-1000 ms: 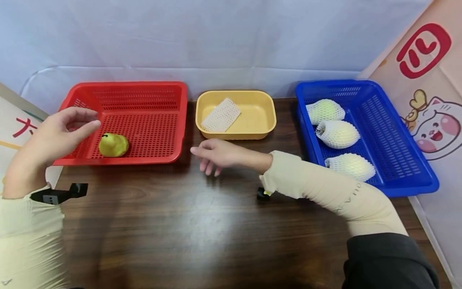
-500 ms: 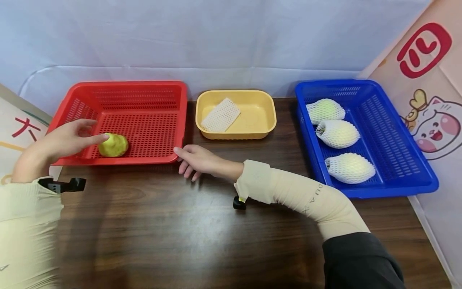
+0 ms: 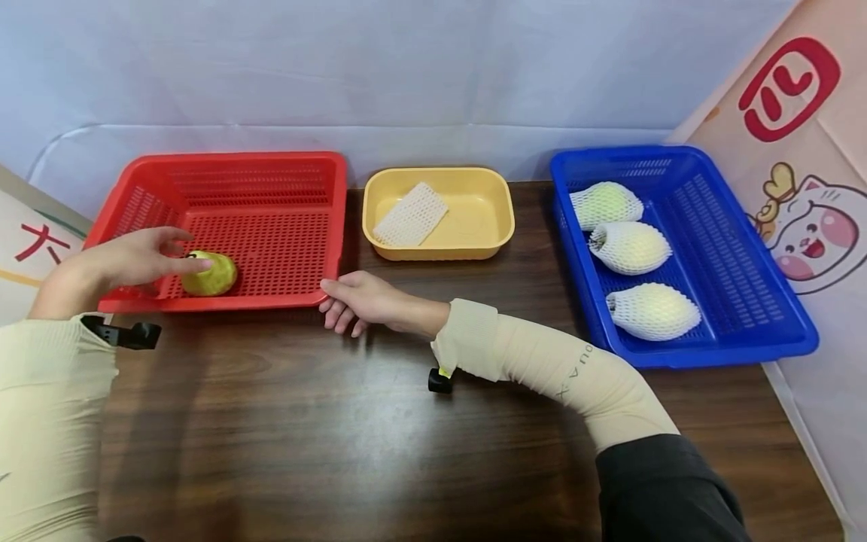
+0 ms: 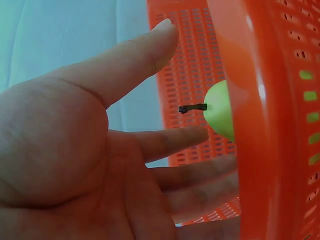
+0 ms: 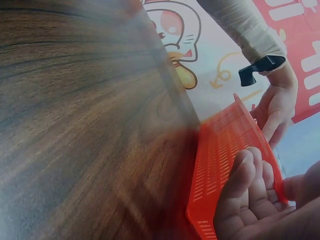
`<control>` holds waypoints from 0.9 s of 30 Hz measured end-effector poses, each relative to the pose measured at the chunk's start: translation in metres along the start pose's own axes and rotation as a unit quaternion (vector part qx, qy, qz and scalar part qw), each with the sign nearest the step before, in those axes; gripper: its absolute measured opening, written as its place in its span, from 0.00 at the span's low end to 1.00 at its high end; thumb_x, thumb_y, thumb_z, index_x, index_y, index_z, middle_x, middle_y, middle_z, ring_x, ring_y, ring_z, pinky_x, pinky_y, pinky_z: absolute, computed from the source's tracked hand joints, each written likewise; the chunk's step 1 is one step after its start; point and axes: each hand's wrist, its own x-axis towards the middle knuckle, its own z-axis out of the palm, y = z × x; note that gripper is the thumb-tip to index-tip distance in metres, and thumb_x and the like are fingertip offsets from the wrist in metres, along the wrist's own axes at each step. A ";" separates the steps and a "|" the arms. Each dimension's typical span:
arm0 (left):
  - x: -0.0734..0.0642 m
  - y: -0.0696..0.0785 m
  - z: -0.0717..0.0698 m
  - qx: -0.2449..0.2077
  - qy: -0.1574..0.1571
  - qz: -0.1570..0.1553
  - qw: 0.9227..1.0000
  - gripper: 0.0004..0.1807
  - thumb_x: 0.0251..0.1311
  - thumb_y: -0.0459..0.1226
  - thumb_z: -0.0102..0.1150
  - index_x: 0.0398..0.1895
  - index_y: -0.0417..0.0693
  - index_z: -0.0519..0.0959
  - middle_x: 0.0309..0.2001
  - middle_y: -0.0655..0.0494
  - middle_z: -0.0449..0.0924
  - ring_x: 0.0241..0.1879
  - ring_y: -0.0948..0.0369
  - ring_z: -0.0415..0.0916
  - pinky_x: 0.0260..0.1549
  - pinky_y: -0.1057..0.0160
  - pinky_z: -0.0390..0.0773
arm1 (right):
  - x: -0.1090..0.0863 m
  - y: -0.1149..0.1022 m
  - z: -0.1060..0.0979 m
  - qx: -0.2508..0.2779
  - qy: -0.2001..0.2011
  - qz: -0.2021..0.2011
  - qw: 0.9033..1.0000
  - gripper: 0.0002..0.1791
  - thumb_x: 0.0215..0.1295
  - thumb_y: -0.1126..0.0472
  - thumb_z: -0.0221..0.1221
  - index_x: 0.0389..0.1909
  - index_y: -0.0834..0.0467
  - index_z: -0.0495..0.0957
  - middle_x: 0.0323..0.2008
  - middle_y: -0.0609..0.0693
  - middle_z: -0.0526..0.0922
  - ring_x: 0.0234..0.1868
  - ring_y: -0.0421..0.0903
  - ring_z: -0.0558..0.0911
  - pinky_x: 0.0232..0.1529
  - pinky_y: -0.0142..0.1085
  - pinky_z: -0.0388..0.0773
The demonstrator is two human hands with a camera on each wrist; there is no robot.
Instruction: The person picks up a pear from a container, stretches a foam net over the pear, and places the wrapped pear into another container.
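A yellow-green pear [image 3: 211, 273] lies in the near left part of the red plastic basket [image 3: 271, 299]. My left hand [image 3: 138, 260] reaches over the basket's left side, thumb apart from the extended fingers, close by the pear's stem end. In the left wrist view, the dark stem and part of the pear [image 4: 218, 109] show behind the rim; whether the fingers touch it I cannot tell. At the basket's near right corner, my right hand [image 3: 369, 301] holds the rim between thumb and curled fingers. The right wrist view shows those fingers [image 5: 252, 187] against the basket's outer side.
A yellow tray [image 3: 474, 252] holding a flat white foam net [image 3: 412, 214] stands at the back middle. To the right, a blue basket [image 3: 738, 354] contains 3 pale fruits in foam nets [image 3: 633, 247]. The dark wooden table [image 3: 305, 436] stretches in front; light cloth hangs behind.
My right hand has moved left from in front of the yellow tray to the red basket's corner and taken hold of its rim. My left hand has come lower, nearer the pear.
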 end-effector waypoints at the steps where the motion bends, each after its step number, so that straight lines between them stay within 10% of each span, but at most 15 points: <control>1: 0.001 0.000 0.000 -0.004 -0.004 -0.001 1.000 0.53 0.68 0.59 0.59 0.75 0.25 0.49 0.65 0.22 0.57 0.58 0.30 0.64 0.46 0.39 0.82 | 0.000 0.000 0.000 0.000 -0.001 0.000 1.000 0.28 0.84 0.51 0.44 0.53 0.76 0.76 0.26 0.50 0.83 0.23 0.40 0.80 0.20 0.30 0.76; 13: 0.018 -0.008 -0.014 -0.031 -0.082 0.010 0.996 0.49 0.70 0.51 0.62 0.75 0.26 0.49 0.68 0.20 0.54 0.63 0.27 0.62 0.47 0.37 0.82 | 0.001 -0.003 -0.001 -0.010 -0.006 0.003 1.000 0.26 0.84 0.52 0.44 0.50 0.73 0.77 0.26 0.49 0.83 0.23 0.40 0.80 0.20 0.29 0.76; 27: 0.047 -0.004 -0.036 0.004 -0.246 -0.011 0.969 0.52 0.71 0.44 0.61 0.75 0.24 0.36 0.68 0.11 0.39 0.66 0.23 0.54 0.49 0.39 0.82 | 0.001 -0.003 -0.002 -0.010 -0.014 0.004 1.000 0.27 0.84 0.52 0.44 0.54 0.76 0.75 0.27 0.49 0.83 0.24 0.40 0.80 0.20 0.29 0.76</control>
